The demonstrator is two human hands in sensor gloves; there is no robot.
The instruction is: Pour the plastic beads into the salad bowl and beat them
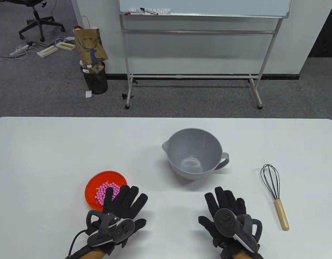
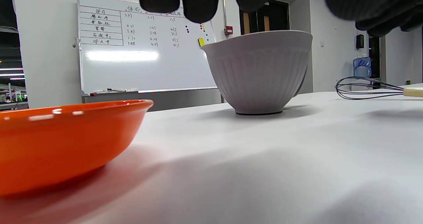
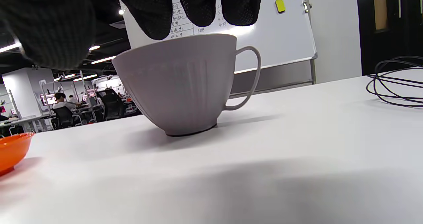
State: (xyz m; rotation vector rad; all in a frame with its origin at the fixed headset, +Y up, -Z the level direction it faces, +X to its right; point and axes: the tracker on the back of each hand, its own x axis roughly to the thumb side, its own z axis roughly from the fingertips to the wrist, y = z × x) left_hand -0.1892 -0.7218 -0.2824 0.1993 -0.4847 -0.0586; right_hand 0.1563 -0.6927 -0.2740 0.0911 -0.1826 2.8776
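A grey salad bowl (image 1: 194, 153) with a spout and a handle stands mid-table; its inside holds nothing. It also shows upright as the bowl (image 2: 259, 70) in the left wrist view and the bowl (image 3: 180, 82) in the right wrist view. An orange dish (image 1: 94, 188) holds pink beads (image 1: 108, 190) at the front left. My left hand (image 1: 123, 205) hovers with straight fingers over the dish's near right edge, holding nothing. My right hand (image 1: 225, 206) lies flat, fingers straight, below the bowl. A black wire whisk (image 1: 273, 193) with a wooden handle lies at the right.
The white table (image 1: 47, 151) ends at a far edge, with grey carpet beyond it. A whiteboard stand (image 1: 193, 54), a bin (image 1: 96, 78) and an office chair (image 1: 39, 16) stand on the floor behind.
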